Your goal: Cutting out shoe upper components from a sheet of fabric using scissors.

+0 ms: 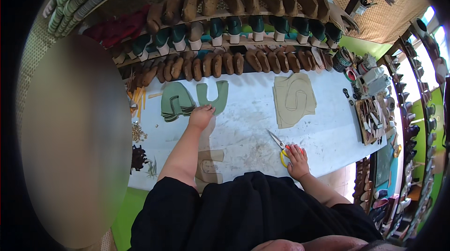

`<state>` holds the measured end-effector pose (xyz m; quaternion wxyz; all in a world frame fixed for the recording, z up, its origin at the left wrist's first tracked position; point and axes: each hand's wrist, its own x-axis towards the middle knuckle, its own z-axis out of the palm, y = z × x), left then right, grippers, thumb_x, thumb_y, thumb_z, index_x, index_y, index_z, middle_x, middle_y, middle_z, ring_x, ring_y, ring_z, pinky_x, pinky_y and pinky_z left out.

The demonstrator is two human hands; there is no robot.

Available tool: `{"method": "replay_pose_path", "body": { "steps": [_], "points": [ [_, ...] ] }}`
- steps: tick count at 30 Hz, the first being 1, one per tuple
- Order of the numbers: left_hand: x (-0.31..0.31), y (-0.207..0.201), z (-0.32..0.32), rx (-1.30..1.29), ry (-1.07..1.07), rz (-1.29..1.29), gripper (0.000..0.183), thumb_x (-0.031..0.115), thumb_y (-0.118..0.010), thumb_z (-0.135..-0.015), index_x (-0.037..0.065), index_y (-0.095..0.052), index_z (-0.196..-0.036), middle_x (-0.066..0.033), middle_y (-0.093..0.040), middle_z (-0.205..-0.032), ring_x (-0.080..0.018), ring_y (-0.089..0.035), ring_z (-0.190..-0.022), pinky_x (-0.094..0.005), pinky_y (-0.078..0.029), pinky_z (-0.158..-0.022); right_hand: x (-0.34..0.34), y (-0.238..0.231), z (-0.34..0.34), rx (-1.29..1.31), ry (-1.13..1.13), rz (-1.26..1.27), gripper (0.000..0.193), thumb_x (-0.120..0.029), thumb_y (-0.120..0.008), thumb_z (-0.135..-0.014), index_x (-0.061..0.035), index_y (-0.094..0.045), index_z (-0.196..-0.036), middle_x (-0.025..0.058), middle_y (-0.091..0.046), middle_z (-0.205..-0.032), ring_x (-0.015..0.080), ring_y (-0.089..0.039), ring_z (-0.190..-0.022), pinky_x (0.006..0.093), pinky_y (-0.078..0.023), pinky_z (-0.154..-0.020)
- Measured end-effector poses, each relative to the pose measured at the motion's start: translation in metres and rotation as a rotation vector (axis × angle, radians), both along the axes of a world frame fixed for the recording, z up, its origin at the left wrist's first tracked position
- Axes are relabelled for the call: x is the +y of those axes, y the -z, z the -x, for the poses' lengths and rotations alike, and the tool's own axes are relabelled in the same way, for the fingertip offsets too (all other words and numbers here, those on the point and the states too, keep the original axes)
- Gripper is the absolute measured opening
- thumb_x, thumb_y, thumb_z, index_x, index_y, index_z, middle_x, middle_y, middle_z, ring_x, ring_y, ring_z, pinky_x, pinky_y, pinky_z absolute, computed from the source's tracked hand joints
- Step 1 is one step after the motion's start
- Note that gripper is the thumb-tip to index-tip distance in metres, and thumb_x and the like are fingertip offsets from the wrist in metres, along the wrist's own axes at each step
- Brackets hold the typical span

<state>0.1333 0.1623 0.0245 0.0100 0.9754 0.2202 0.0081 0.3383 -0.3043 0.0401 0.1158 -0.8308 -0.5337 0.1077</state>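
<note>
My left hand (pixel 202 115) reaches to the lower bend of a green U-shaped cut piece (pixel 219 97) on the white tabletop, its fingers closed at the edge. Just left of it lies a stack of similar green curved pieces (pixel 173 96), layered and slightly fanned. My right hand (pixel 297 161) rests with outstretched fingers over the handles of a pair of scissors (pixel 280 144). One yellow handle loop shows beside the fingers, and the red part lies partly under them. The blades point away and to the left. Beyond the scissors lie beige sheets (pixel 302 110) with a curved outline on top.
A beige U-shaped piece (pixel 206 169) lies near my left forearm. Racks of brown shoe lasts (pixel 215 65) line the table's far side. At the right end stands a box of tools (pixel 371 122). Small brass-coloured bits (pixel 138 132) and a dark heap (pixel 138 157) lie at the left edge.
</note>
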Motion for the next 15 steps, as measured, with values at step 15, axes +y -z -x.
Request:
{"method": "replay_pose_path", "body": {
  "steps": [15],
  "points": [
    [-0.049, -0.148, -0.067, -0.407, -0.082, 0.527, 0.023, 0.013, -0.063, -0.092, 0.005, -0.066, -0.113, -0.0141, -0.071, -0.098, -0.0315, -0.067, -0.088, -0.0367, -0.052, -0.079, 0.001, 0.001, -0.001, -0.022, -0.003, -0.047, 0.065, -0.02, -0.06, -0.078, -0.0127, -0.048, -0.141, 0.0131, -0.039, -0.153, 0.0313, -0.033, -0.145, 0.0543, -0.02, -0.118]
  ]
}}
